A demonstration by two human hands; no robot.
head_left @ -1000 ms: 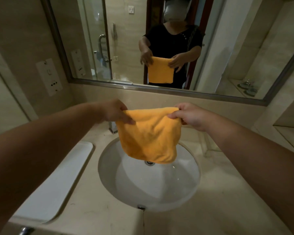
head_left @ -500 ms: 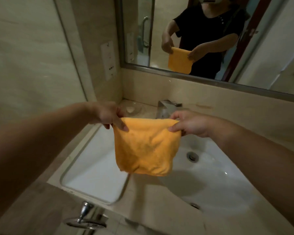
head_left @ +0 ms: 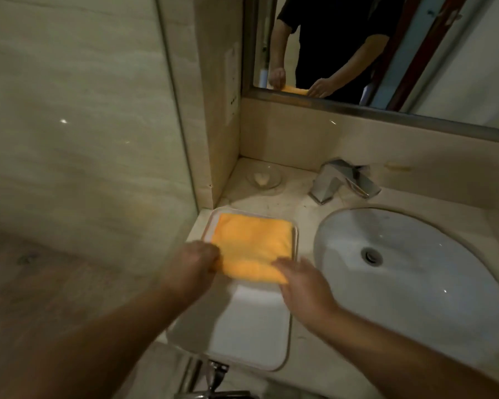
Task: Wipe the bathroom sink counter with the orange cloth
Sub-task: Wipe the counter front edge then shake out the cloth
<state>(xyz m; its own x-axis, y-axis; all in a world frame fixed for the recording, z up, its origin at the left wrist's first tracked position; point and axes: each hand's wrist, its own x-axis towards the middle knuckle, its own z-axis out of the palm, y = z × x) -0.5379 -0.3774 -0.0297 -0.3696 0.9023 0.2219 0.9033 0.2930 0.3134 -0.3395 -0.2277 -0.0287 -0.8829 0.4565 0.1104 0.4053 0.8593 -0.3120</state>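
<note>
Between both hands (head_left: 251,272) — orange cloth (head_left: 252,246)

Beige marble-look wall tiles (head_left: 78,116) meet a metal-framed mirror (head_left: 386,112); a wall socket plate (head_left: 231,82) sits beside it; the light is dim and warm.

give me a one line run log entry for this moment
step: cloth laid flat | orange cloth on white tray, left of sink | left hand grips corner | right hand on near edge

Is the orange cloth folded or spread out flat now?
Folded. The orange cloth lies as a compact square on the white tray, with a thick doubled edge near the hands.
</note>
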